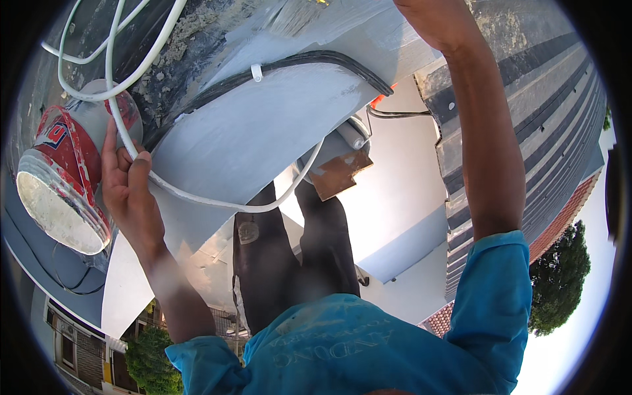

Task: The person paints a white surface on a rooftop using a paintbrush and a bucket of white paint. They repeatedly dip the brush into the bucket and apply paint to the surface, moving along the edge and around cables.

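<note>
My left hand [129, 185] grips a white hose or thick cable [207, 201] between thumb and fingers, its index finger stretched along it. From this hand the hose sags in a curve across the grey-painted ledge [247, 133] and rises towards a brown board [340, 175]. Above the hand it loops several times at the upper left. Close beside my left hand, a red and white paint bucket [74, 143] lies tilted, its pale, crusted mouth facing down the view. My right hand [427, 12] reaches up past the top edge; its fingers are out of view.
A bundled black cable [296, 60] with a white clip [256, 72] runs along the ledge. Dark corrugated roofing sheets [533, 113] curve along the right. Rough mortar debris [173, 54] lies at the upper left. A grey pipe-like piece [349, 136] rests by the brown board. Trees and buildings show below.
</note>
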Motion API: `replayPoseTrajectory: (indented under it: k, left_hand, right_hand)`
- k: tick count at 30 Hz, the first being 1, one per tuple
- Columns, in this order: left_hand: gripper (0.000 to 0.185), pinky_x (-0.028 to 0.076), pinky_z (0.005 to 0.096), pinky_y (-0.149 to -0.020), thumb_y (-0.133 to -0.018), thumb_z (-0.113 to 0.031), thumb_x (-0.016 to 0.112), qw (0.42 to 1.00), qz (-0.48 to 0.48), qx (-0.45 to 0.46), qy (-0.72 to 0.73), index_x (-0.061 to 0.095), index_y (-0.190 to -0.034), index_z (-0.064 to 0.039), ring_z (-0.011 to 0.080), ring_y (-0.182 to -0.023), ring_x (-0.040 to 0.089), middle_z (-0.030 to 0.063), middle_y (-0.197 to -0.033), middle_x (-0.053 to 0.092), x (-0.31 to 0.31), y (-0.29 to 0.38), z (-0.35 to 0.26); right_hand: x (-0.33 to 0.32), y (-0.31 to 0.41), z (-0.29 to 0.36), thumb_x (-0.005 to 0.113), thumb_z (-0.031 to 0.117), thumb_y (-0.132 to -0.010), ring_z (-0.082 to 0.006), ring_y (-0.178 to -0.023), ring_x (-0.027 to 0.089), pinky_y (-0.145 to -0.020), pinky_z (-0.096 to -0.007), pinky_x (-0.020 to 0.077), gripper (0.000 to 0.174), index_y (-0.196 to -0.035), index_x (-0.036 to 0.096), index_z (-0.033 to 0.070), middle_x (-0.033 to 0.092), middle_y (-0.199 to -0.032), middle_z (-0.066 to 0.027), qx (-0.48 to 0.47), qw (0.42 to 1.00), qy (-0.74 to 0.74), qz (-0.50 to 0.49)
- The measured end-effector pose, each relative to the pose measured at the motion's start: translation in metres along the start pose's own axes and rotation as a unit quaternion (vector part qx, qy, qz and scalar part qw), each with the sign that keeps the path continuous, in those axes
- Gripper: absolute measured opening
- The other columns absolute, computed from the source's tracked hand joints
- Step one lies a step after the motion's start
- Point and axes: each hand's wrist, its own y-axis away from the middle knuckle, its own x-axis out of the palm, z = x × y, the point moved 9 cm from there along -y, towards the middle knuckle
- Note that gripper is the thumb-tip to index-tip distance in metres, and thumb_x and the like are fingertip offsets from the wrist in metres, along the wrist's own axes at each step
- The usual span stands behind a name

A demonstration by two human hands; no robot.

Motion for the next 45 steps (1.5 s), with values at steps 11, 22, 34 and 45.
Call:
replayPoseTrajectory:
  k: [11,22,34,45]
  left_hand:
    - [0.061,0.038,0.021,-0.074,-0.087,-0.005,0.06,1.0,0.004,-0.002,0.004,0.049,-0.146,0.005,0.0067,-0.075,0.046,-0.002,-0.081,0.047,0.001,-0.002,-0.003]
    - [0.061,0.04,0.0234,-0.07,-0.089,-0.004,0.058,0.992,0.015,0.009,-0.122,0.048,-0.149,-0.001,0.0092,-0.075,0.046,-0.0003,-0.082,0.049,0.006,0.002,-0.013]
    - [0.057,0.049,0.031,-0.082,-0.093,-0.009,0.057,0.968,0.004,0.088,-0.234,0.05,-0.149,-0.008,0.0166,-0.089,0.058,0.009,-0.103,0.061,0.001,0.015,-0.015]
    - [0.05,0.052,0.0413,-0.085,-0.102,-0.024,0.051,0.939,0.026,0.154,-0.307,0.051,-0.148,-0.007,0.0273,-0.097,0.062,0.0185,-0.117,0.064,0.002,0.008,-0.025]
  right_hand:
    - [-0.007,0.005,-0.021,0.074,0.022,-0.091,-0.0203,-0.094,0.068,-0.086,-0.0337,0.0522,0.029,-0.109,0.068,-0.001,0.073,-0.101,-0.0106,0.005,0.994,0.072,0.085]
    - [0.002,0.117,0.0,0.081,0.002,-0.083,-0.0157,-0.089,0.072,-0.072,-0.0281,0.0589,0.02,-0.102,0.074,0.006,0.074,-0.094,-0.0076,-0.246,0.914,0.153,-0.285]
    - [-0.05,0.112,0.0,0.074,0.006,-0.088,-0.0164,-0.08,0.07,-0.067,-0.0279,0.0536,0.012,-0.099,0.07,0.001,0.073,-0.087,-0.0096,-0.158,0.892,0.151,-0.395]
    - [-0.074,0.109,-0.08,0.073,0.01,-0.091,-0.0129,-0.074,0.069,-0.064,-0.0281,0.0517,0.016,-0.102,0.069,-0.002,0.072,-0.081,-0.0107,0.079,0.903,-0.004,-0.423]
